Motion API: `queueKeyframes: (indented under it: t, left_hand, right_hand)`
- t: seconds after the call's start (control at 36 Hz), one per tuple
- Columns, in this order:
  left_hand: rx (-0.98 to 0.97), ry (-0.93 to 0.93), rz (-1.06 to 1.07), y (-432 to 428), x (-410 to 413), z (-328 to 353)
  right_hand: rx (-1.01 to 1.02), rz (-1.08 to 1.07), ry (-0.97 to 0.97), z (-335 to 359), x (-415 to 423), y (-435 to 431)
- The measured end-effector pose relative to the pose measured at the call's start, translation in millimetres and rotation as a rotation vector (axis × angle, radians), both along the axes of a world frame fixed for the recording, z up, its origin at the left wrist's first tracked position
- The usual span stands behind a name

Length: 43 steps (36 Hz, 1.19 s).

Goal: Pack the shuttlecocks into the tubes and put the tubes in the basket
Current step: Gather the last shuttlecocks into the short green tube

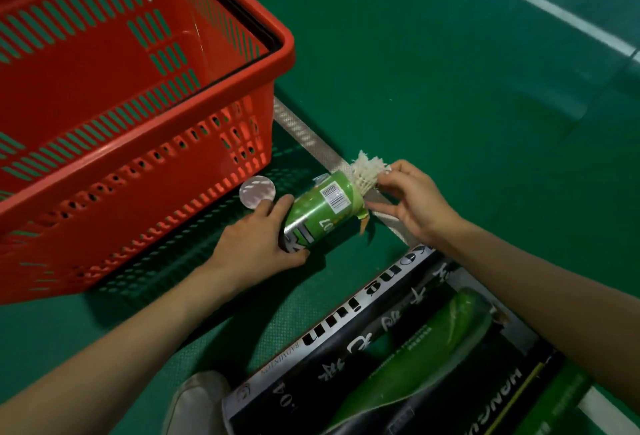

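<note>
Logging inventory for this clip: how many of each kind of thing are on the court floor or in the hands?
basket: 1
tubes: 5, one green tube in the left hand, four tubes lying nearby, partly cropped
shuttlecock: 1, pinched by the right hand
lid: 1
Total: 8

the red basket (145,143) runs off the left and top edges. the cork end of the shuttlecock (367,171) is hidden in the mouth of the green tube (322,212), whose other end is covered by the left hand (256,244). the barcode print is too small to read. the black tubes (346,348) and a pale shoe (197,400) are cut by the bottom edge.
</note>
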<state>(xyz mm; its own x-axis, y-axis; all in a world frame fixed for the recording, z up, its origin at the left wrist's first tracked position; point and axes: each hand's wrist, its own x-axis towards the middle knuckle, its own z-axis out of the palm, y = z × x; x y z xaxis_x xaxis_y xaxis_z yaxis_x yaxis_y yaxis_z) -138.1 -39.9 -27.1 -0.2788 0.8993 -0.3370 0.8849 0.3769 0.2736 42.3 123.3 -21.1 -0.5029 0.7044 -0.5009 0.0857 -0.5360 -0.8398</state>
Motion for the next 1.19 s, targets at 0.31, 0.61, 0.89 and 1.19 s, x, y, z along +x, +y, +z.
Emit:
queueKeyframes:
  t: [0.31,0.61,0.89,1.19]
  left_hand:
    - [0.037,0.000,0.000,1.5,0.1,4.8]
    - [0.060,0.010,-0.024,-2.2,4.9,7.1]
    - [0.029,-0.011,0.025,-1.1,-3.0,8.9]
    - [-0.150,0.033,0.145,-24.8,-33.9,-0.4]
  right_hand:
    - [0.533,0.395,-0.370,16.3,6.0,-3.6]
    - [0.254,0.412,-0.255,15.3,-8.6,-19.5]
    - [0.184,0.481,-0.233,3.0,-30.1,-21.7]
    - [0.336,0.477,-0.358,-41.1,-56.9,-8.8]
